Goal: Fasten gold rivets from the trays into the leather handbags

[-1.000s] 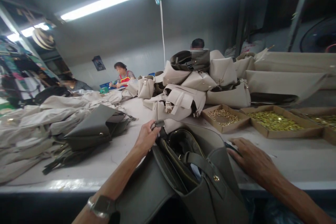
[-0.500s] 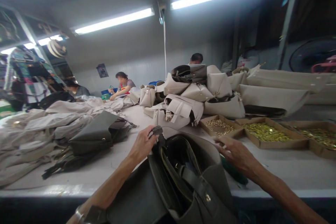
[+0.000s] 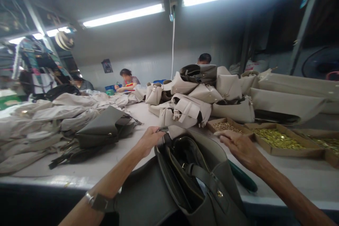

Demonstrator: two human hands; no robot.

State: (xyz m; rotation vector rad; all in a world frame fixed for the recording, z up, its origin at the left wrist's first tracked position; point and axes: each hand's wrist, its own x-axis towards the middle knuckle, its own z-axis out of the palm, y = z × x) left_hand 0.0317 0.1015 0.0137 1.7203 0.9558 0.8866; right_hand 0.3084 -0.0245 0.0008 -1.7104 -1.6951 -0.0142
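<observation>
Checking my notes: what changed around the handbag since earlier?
The right hand has lifted and moved toward the far rim of the olive handbag, uncovering green-handled pliers. The left hand still grips the bag's strap tab. The cardboard tray of studs stayed put.

The grey-green handbag (image 3: 144, 197) looked like smooth, matt synthetic leather, with a glossy gold metal stud (image 3: 219, 193). The brown cardboard tray (image 3: 296, 154) held shiny brass-coloured metal rivets (image 3: 278, 139); the tool handle (image 3: 242, 180) was glossy green plastic.
</observation>
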